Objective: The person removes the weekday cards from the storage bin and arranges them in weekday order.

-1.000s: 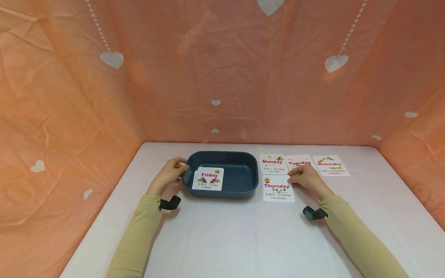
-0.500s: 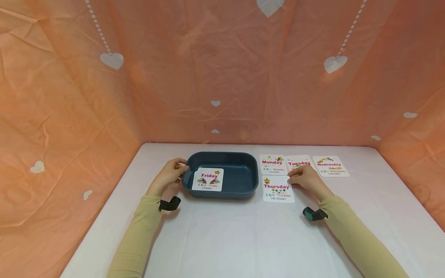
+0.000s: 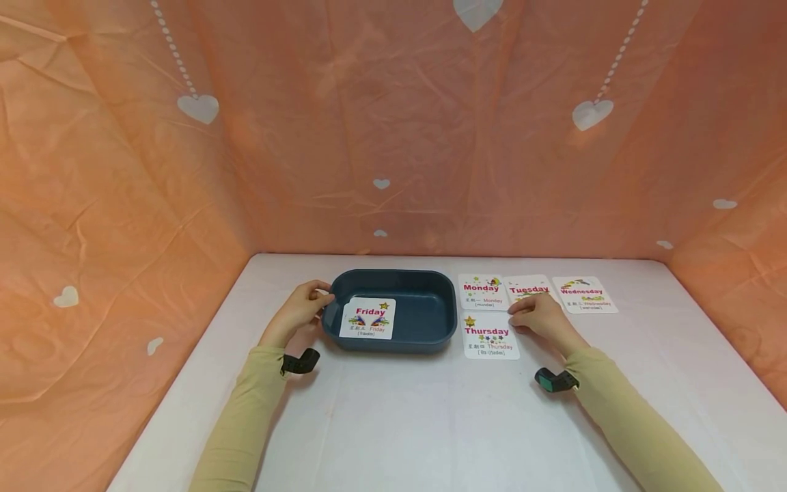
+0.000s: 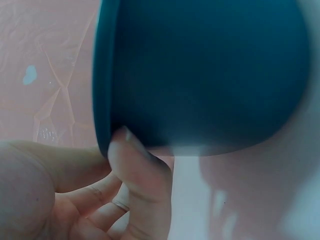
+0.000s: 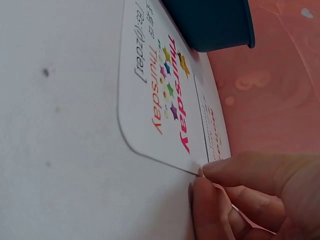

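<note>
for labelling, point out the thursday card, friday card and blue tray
Thursday card point(image 3: 490, 335), head view, middle of its printed face.
Friday card point(image 3: 368, 319), head view, middle of its printed face.
Blue tray point(image 3: 423, 319), head view, bare floor beside the Friday card.

The dark-blue, round-cornered tray point(image 3: 424, 322) stood upright; just to its right, the white Thursday card point(image 3: 490, 335) (red lettering, small coloured stars) lay face up.

an orange cloth backdrop point(image 3: 430, 143) patterned with white hearts point(image 3: 199, 108) rises behind and beside a white table point(image 3: 393, 430).
</note>
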Demonstrator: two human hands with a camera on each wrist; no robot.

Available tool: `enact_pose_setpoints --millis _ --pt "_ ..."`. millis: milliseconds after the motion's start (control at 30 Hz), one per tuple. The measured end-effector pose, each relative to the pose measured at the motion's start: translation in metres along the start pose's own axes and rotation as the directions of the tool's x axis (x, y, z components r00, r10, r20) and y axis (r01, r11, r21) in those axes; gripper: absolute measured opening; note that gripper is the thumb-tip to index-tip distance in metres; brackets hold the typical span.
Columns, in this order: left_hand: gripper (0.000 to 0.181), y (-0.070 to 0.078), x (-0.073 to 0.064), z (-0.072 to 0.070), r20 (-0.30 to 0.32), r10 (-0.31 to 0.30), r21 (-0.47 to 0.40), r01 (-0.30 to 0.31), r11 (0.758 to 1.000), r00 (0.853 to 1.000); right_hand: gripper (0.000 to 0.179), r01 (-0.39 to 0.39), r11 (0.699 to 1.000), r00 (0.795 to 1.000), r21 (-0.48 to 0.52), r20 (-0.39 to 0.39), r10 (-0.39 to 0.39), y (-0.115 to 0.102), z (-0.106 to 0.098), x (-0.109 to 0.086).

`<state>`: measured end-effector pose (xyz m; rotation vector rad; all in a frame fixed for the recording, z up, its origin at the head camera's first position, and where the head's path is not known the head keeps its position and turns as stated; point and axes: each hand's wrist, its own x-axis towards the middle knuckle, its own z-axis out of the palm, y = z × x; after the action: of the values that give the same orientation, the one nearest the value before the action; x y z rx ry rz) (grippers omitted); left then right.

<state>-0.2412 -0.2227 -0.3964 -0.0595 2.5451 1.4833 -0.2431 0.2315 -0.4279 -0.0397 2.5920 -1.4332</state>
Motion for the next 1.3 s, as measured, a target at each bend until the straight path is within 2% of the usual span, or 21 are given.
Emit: enact_pose_setpoints --millis 200,300,433,700,900,1033,1300 --pt "0.033 0.000 0.000 0.000 -0.002 0.004 -0.015 -0.004 1.000 1.000 0.023 -0.030 0.999 0.999 0.042 0.020 0.029 -0.001 -0.003 0.000" --pt "0.033 0.000 0.000 0.001 -0.003 0.005 -0.020 -0.005 1.000 1.000 0.025 -0.049 0.997 0.998 0.065 0.034 0.047 -0.008 -0.005 -0.002" --pt "0.033 0.000 0.001 0.000 -0.001 0.014 -0.016 -0.014 1.000 1.000 0.029 -0.033 0.995 0.999 0.090 0.045 0.029 -0.022 -0.006 -0.002" --pt "0.033 0.000 0.000 0.000 0.002 0.008 -0.034 -0.008 0.999 1.000 0.038 0.093 0.987 0.991 0.135 0.086 -0.105 -0.053 -0.002 0.006" --pt "0.034 0.000 0.001 0.000 0.003 0.008 -0.025 -0.008 1.000 1.000 0.035 0.156 0.966 0.976 0.206 0.118 -0.183 -0.077 0.006 0.012" --pt "0.034 0.001 0.000 0.000 0.004 0.009 -0.029 -0.008 1.000 1.000 0.033 0.176 0.956 0.967 0.233 0.140 -0.212 -0.093 0.012 0.017" --pt "0.034 0.000 0.000 0.000 0.002 0.016 -0.029 -0.016 0.999 1.000 0.035 0.207 0.928 0.932 0.311 0.225 -0.283 -0.120 0.035 0.028"
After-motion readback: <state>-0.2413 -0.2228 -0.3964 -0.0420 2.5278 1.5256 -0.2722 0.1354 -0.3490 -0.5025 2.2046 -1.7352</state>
